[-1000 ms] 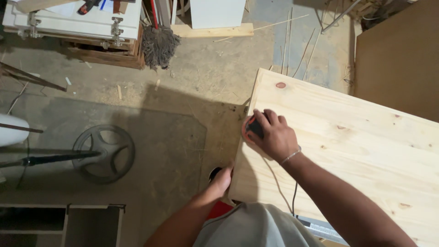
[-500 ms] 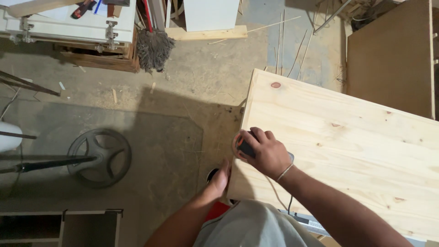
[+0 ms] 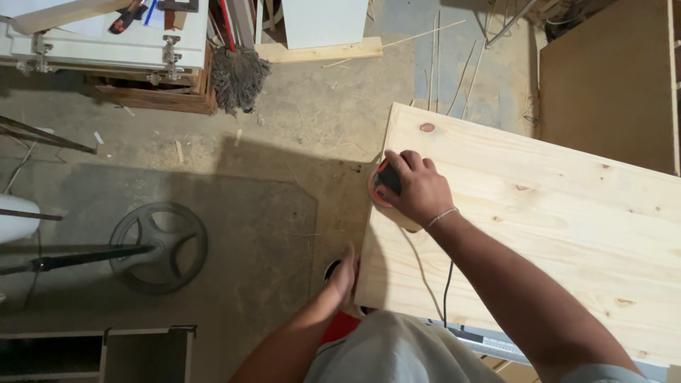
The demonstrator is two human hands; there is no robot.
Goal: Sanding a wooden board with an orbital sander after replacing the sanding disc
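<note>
A large pale pine panel (image 3: 539, 213) lies flat in front of me, its left edge near the middle of the view. My right hand (image 3: 418, 188) grips a black and orange sander (image 3: 383, 186) pressed onto the panel at its left edge; a dark cord (image 3: 447, 291) trails back along the wood toward my body. My left hand (image 3: 344, 275) rests against the panel's near left corner, fingers curled on the edge.
On the dusty concrete floor to the left lies a dark wheel (image 3: 159, 247) with a metal rod across it. A mop head (image 3: 237, 74) and a wooden crate stand at the back. A brown board (image 3: 610, 78) leans at the right.
My right hand has pushed the sander away from me along the panel's left edge, after drawing it nearer half a second ago. The left hand stays at the corner.
</note>
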